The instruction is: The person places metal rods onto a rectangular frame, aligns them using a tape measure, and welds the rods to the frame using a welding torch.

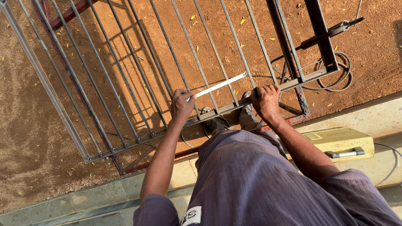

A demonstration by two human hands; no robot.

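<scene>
I am bent over a metal grille (125, 83) that lies flat over the red dirt ground (377, 42), its long thin bars already set side by side into the end rail (217, 111) nearest me; whether every joint is finished I cannot tell from here. My left hand (182, 104) is closed around one end of a flat steel ruler (220, 85), pinching it down against a bar close to the rail, and the ruler runs slantwise away to my right across two or three bars, so I judge I am at the checking of the spacing between bars, with nothing further marked or joined that I can see. My right hand (265, 100) is curled over the end rail, fingers wrapped on top of it, gripping the rail and nothing else. Both forearms reach straight down and forward from my shoulders, elbows slightly out, the left one nearly vertical. My shoes (247, 115) show just under the rail. A yellow box with a grey handle (341, 144) sits on the concrete kerb (83, 201) to my right, and a coiled cable (335, 79) lies on the dirt beyond the frame's corner.
</scene>
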